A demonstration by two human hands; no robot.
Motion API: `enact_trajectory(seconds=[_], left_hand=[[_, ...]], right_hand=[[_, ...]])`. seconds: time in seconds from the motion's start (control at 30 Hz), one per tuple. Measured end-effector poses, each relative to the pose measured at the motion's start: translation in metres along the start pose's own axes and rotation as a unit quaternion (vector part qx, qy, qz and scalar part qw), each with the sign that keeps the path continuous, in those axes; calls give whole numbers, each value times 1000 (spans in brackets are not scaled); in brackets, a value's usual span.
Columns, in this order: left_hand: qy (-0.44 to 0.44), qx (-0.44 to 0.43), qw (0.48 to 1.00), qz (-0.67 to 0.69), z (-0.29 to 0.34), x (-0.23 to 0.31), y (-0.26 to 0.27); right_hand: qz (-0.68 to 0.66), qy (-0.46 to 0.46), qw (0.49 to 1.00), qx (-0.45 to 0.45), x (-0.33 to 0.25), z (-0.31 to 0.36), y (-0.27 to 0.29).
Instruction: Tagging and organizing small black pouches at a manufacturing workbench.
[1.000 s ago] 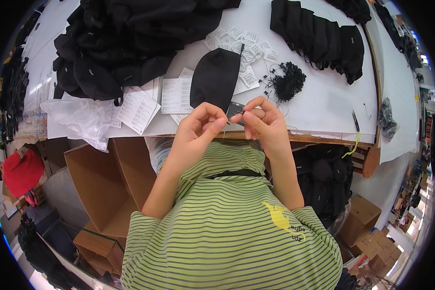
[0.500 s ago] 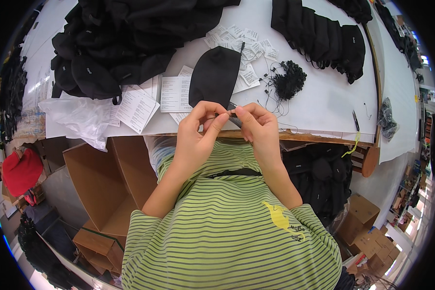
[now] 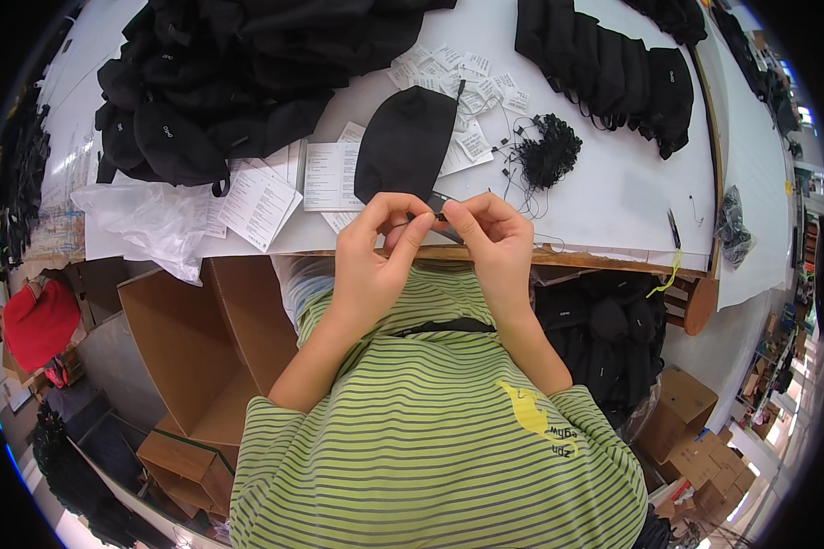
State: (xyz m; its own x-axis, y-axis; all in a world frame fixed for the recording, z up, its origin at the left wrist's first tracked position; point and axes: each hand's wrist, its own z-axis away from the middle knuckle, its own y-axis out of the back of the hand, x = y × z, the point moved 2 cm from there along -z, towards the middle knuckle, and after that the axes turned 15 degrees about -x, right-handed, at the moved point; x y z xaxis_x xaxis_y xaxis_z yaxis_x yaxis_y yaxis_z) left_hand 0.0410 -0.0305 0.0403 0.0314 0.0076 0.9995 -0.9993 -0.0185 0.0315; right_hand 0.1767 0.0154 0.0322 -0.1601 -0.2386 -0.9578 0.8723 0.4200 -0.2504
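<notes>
My left hand (image 3: 375,256) and my right hand (image 3: 496,254) meet at the table's near edge, fingertips almost touching. Thumbs and forefingers pinch a small black tag string (image 3: 440,218) between them; its finer detail is too small to make out. Just beyond the fingers lies a flat black fabric pouch (image 3: 406,145) with a pull at its far right corner. A dark grey strip shows partly behind my fingertips. To the right of the pouch sits a tangled heap of black tag strings (image 3: 547,151).
White printed labels (image 3: 474,142) and larger paper sheets (image 3: 259,206) surround the pouch. Black pouches pile up (image 3: 178,142) at far left and stand in a row (image 3: 604,73) at far right. A clear plastic bag (image 3: 146,220), thread snips (image 3: 675,229) and an open carton (image 3: 188,339) are nearby.
My right hand has shifted slightly to the right, and the fingertips have parted a little around the small black piece. The pouch has moved very slightly left.
</notes>
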Motion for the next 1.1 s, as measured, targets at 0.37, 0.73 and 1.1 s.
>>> enact_trajectory(seconds=[0.37, 0.73, 1.1], left_hand=[[31, 0, 991, 133, 2, -8, -3], [119, -124, 915, 365, -2, -22, -4], [-113, -184, 946, -243, -88, -12, 30]], right_hand=[[182, 59, 981, 41, 0, 3, 0], [97, 104, 989, 27, 4, 12, -5], [-45, 50, 998, -20, -22, 6, 12]])
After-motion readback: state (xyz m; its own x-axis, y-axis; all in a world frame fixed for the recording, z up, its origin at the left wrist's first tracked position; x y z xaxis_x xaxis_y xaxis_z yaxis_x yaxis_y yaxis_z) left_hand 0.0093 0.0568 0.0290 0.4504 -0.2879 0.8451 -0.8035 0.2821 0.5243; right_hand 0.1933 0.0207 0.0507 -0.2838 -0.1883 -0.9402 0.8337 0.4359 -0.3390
